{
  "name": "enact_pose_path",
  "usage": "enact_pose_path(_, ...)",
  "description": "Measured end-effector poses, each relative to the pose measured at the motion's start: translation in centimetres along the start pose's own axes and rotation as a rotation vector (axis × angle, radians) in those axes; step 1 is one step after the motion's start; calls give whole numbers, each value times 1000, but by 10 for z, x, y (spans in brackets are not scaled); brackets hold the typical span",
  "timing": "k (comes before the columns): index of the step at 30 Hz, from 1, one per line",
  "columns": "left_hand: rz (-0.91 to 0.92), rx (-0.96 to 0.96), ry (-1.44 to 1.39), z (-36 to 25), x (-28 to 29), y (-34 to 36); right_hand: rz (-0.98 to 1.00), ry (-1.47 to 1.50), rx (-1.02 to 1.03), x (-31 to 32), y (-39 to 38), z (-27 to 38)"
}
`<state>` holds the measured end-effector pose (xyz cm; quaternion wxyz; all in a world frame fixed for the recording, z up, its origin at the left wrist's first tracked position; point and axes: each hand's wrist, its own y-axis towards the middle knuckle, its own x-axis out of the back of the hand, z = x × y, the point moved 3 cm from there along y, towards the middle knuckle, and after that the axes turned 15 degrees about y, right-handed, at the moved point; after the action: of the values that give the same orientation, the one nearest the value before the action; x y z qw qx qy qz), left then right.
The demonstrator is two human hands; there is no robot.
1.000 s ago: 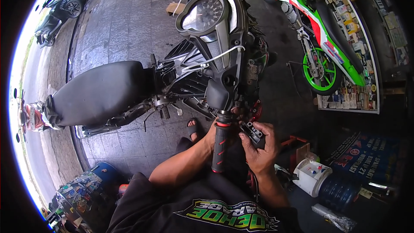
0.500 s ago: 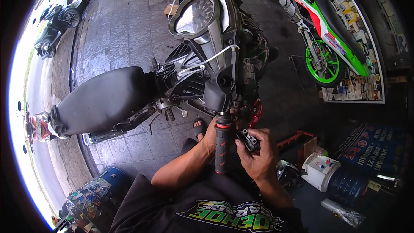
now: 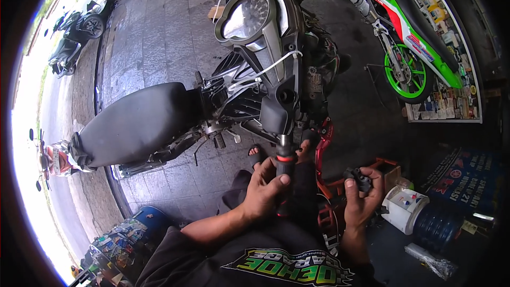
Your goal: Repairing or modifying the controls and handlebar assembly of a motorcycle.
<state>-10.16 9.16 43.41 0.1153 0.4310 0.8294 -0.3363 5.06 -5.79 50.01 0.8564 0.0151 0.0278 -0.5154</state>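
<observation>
My left hand (image 3: 265,188) wraps round a black handlebar grip (image 3: 285,166) with red rings, its thumb lying over the rubber. Beyond the grip a short stretch of bare metal bar (image 3: 285,141) runs up to the motorcycle's dark front cover (image 3: 277,115). Held off to the right, my right hand (image 3: 361,207) pinches a small black moulded part (image 3: 358,179), perhaps a half of a switch housing, between thumb and fingers. That part is apart from the bar. Some of the grip is hidden behind my left fingers.
The motorcycle's seat (image 3: 141,122) and round instrument cluster (image 3: 244,17) lie ahead. A green-wheeled motorcycle (image 3: 409,48) stands at the far right by a display case (image 3: 470,95). A white water dispenser (image 3: 405,208) is at right; a blue drum (image 3: 151,218) is at lower left.
My right hand has moved right, carrying the black part away from the grip. My left hand has shifted from beside the bar's inner end onto the grip, baring the metal there.
</observation>
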Motion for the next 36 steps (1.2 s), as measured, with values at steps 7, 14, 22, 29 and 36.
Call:
enact_pose_path(7,84,42,-99,-2,-3,-11,-62,9,-56,4,-3,-11)
enact_pose_path(14,77,23,-6,2,-8,-15,-91,17,-185,11,-20,-32)
enact_pose_path(22,380,86,-207,24,-5,-39,-114,49,-234,18,-26,-42)
enact_pose_path(29,401,142,154,33,15,-57,-111,-9,-252,19,-26,-45)
enact_pose_path(36,380,102,300,41,18,-57,-78,-17,-216,14,-25,-54)
